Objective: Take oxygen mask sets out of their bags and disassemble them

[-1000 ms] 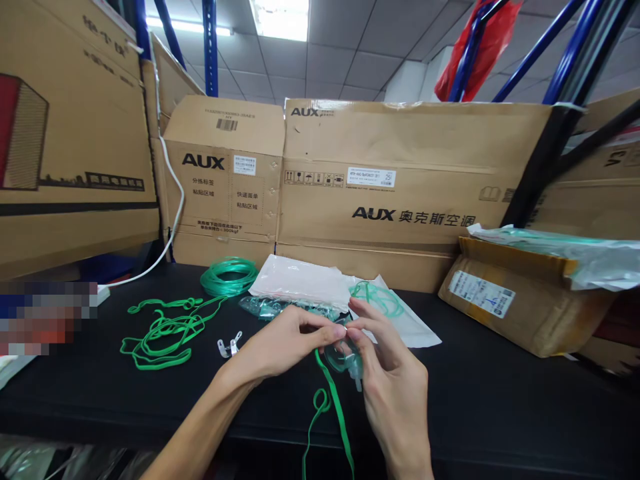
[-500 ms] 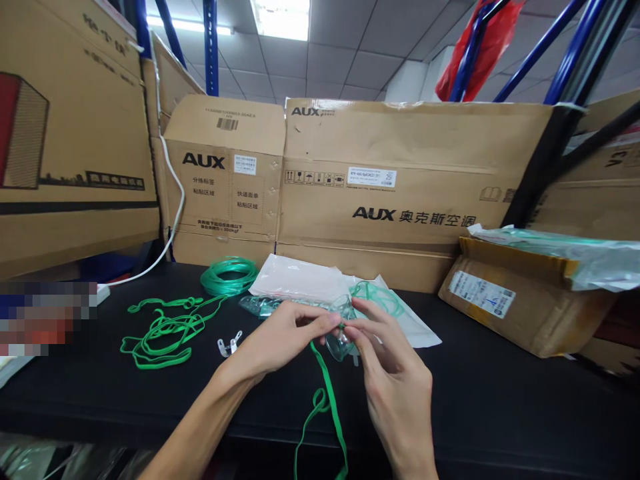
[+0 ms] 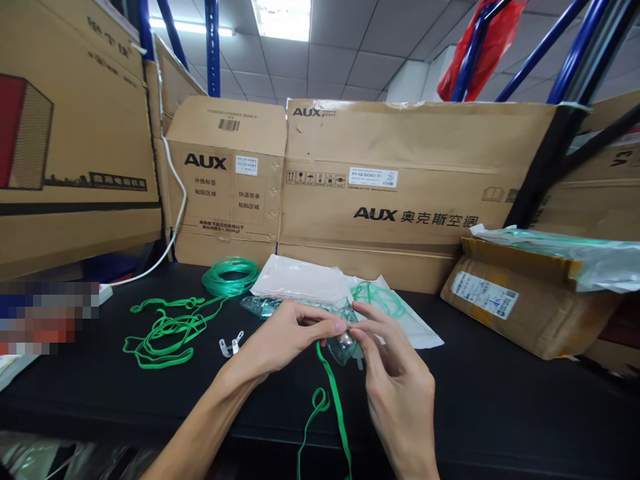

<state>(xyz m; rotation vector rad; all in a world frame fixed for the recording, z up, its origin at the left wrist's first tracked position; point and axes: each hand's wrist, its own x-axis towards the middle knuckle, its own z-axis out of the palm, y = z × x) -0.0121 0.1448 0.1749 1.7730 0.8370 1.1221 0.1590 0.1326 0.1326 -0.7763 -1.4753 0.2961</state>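
Observation:
A clear greenish oxygen mask (image 3: 342, 352) is between my hands, above the black table. My left hand (image 3: 295, 333) is closed, thumb and forefinger pinched at the mask's near edge, where a flat green elastic strap (image 3: 336, 393) comes out below. The strap hangs down past the table's front edge, with a small loop beside it. From the right, my right hand (image 3: 397, 373) pinches at the same edge of the mask, its fingertips almost touching my left thumb. The fingers hide exactly where strap and mask meet.
Loose green elastic strap (image 3: 165, 340) and coiled green tubing (image 3: 230, 275) lie left. Nearby are small white clips (image 3: 231, 345). White pouches (image 3: 300, 277) lie behind my hands. An open carton (image 3: 540, 313) stands right; large AUX cartons (image 3: 415, 160) line the back.
My hands and the mask have shifted very slightly right in the view, and the hanging strap has moved with them. Both hands keep their pinch.

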